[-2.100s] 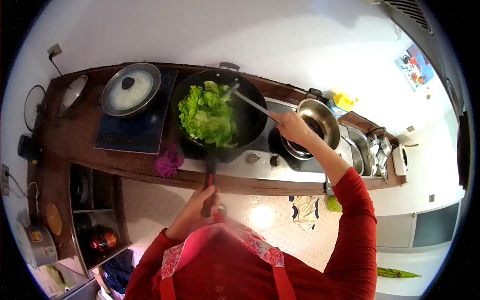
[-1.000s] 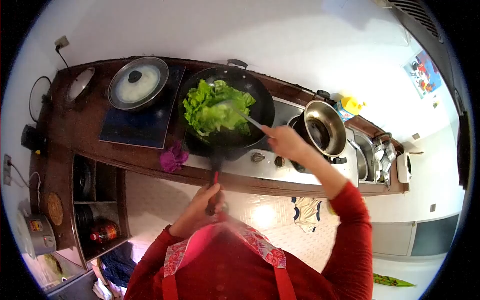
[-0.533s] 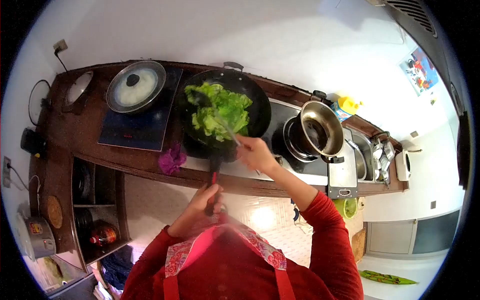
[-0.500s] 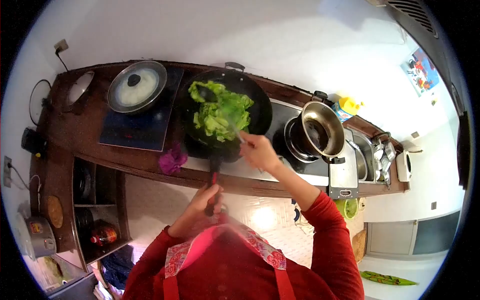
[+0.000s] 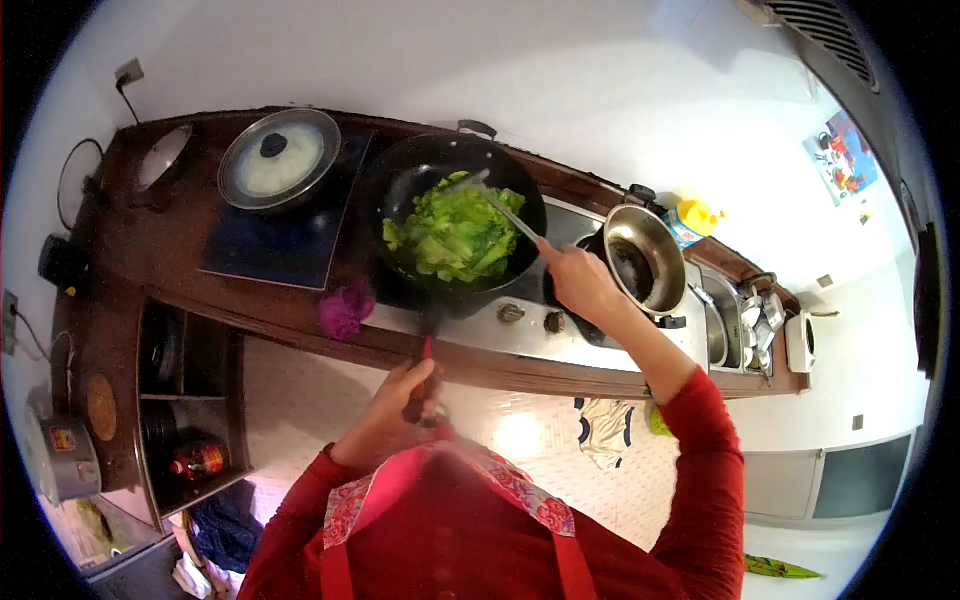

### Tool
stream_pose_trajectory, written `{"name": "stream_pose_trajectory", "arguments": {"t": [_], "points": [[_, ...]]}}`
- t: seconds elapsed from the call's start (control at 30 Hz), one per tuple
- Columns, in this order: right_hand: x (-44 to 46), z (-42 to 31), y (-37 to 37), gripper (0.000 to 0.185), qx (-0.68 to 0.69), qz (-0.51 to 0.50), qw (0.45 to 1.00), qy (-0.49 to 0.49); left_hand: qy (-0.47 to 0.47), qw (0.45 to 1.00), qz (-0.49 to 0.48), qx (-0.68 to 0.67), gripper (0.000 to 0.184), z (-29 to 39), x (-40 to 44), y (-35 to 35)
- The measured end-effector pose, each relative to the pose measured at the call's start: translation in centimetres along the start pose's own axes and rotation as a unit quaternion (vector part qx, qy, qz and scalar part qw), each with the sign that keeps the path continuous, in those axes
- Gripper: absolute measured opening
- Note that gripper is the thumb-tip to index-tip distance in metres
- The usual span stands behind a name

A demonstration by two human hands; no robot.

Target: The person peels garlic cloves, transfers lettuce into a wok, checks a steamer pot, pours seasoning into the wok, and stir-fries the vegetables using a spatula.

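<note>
A black wok (image 5: 400, 190) sits on the stove with green leafy vegetables (image 5: 455, 235) inside. My left hand (image 5: 395, 410) is wrapped round the wok's dark handle, which points toward my body. A long metal spatula (image 5: 513, 218) is in my right hand (image 5: 580, 284), above the wok's right side. Its blade touches the far edge of the leaves, partly blurred. Left of the wok, a pan with a glass lid (image 5: 274, 170) rests on a dark induction plate (image 5: 270, 250).
A steel pot (image 5: 665, 245) stands right of the wok, with a yellow-topped bottle (image 5: 692, 218) behind it. Further right is a sink (image 5: 728, 318) with utensils. A purple cloth (image 5: 346, 308) lies by the counter's front edge. A rice cooker (image 5: 65, 455) is at lower left.
My right hand has moved right and away from my body, carrying the spatula from the leaves' left side to their far edge. The leaves have shifted and bunched together. My left hand keeps hold of the handle.
</note>
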State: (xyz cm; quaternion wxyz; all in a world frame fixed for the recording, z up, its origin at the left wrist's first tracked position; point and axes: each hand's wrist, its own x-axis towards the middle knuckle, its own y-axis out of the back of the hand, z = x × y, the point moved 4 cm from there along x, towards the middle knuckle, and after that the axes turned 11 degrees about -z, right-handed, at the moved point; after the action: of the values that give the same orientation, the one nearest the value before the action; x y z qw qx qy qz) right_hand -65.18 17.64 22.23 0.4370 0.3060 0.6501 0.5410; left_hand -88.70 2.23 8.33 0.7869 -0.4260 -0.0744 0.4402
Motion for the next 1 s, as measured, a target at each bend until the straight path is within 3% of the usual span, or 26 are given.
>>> {"name": "stream_pose_trajectory", "arguments": {"t": [0.1,0.17,0.2,0.33,0.37,0.4,0.43,0.5,0.57,0.63,0.7,0.8,0.9,1.0], "points": [[4.7,0.5,-4.0,0.046,0.04,0.062,0.997,-0.012,0.007,0.999,0.014,-0.046,0.026,-0.4,0.4,0.5],[5.7,0.7,-6.8,0.046,0.093,0.014,0.996,-0.009,0.011,0.998,0.029,-0.048,0.026,0.0,0.3,0.4],[4.3,0.0,-5.9,0.046,0.072,0.014,0.997,0.01,0.015,0.998,0.038,-0.051,0.026,0.1,0.2,0.4],[-4.3,0.3,2.1,0.043,0.286,-0.099,0.953,0.016,0.003,0.998,0.042,-0.048,0.026,0.1,-0.2,0.4],[-6.5,-0.8,5.6,0.042,0.29,-0.107,0.951,0.028,0.002,0.998,0.039,-0.057,0.026,0.2,-0.3,0.1],[-7.9,0.7,5.7,0.045,0.212,-0.079,0.971,0.083,0.001,0.997,0.034,-0.066,0.026,0.2,-0.3,0.0],[-9.8,-0.1,8.0,0.046,0.268,-0.188,0.944,-0.027,0.005,0.997,0.034,-0.065,0.027,0.2,-0.2,0.1],[-10.9,-1.0,8.7,0.048,0.279,-0.262,0.923,-0.043,0.014,0.998,0.031,-0.059,0.027,0.0,0.0,0.2],[-9.9,-0.5,3.5,0.046,0.216,-0.202,0.953,0.065,0.02,0.998,0.031,-0.052,0.027,-0.2,0.2,0.4],[-7.9,-2.1,-2.3,0.042,0.06,-0.053,0.995,0.059,0.019,0.998,0.02,-0.05,0.027,-0.5,0.3,0.5],[-5.3,-0.4,-7.0,0.037,0.175,0.086,0.979,0.062,0.009,0.999,0.001,-0.049,0.027,-0.4,0.5,0.6],[-2.4,-0.6,-4.6,0.04,0.175,0.067,0.982,-0.006,0.022,0.998,0.013,-0.055,0.027,-0.1,0.1,0.5],[1.3,0.4,-5.1,0.042,0.173,0.1,0.98,-0.005,0.012,0.996,0.019,-0.084,0.027,0.8,-0.4,-1.2],[1.8,-0.2,-3.9,0.043,0.165,0.014,0.985,0.044,0.004,0.998,0.029,-0.063,0.028,0.4,-0.4,-0.7]]}}
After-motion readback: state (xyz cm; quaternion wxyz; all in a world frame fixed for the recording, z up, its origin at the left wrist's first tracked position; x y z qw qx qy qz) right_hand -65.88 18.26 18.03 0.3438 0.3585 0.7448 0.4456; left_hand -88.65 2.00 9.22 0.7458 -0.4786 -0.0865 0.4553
